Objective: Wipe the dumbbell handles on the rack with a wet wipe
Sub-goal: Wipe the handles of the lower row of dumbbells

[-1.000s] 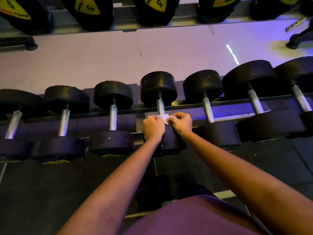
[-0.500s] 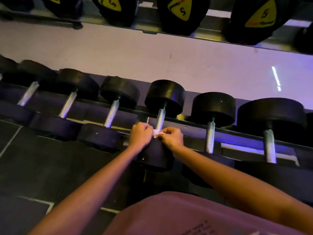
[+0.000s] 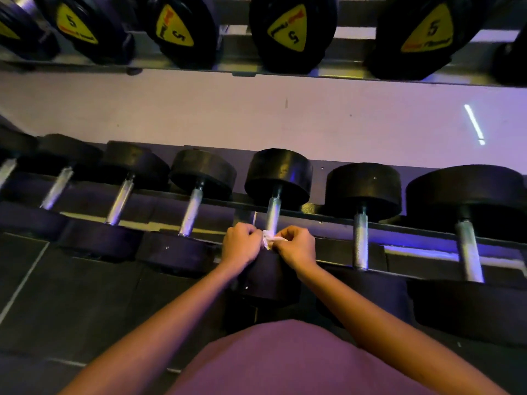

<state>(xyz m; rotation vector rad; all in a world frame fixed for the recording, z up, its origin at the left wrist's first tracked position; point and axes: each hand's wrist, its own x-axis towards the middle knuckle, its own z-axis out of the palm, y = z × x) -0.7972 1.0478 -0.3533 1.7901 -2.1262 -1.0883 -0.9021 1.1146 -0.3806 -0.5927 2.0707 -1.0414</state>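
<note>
White crumpled wet wipe [image 3: 268,240] sits bunched between the 2 grips, at the near end of the knurled silver dumbbell handle [image 3: 273,213] and just above that dumbbell's near black round head [image 3: 268,280]. The left grip [image 3: 242,246] is clenched on the wipe's left edge with its fingers curled in. The right grip [image 3: 295,246] pinches the right edge, fingers folded over it. The knuckles of both lie close together across the wipe. The handle runs away from the person to the far black rubber head [image 3: 279,175], and a dark rack rail [image 3: 328,219] crosses under it. Similar black dumbbells line the rail, with 4 handles to the left and 2 to the right. Higher up, a grey metal upper shelf [image 3: 236,57] carries black dumbbells with yellow labels [image 3: 291,32] marked 5. A purple shirt [image 3: 285,360] fills the bottom edge.
</note>
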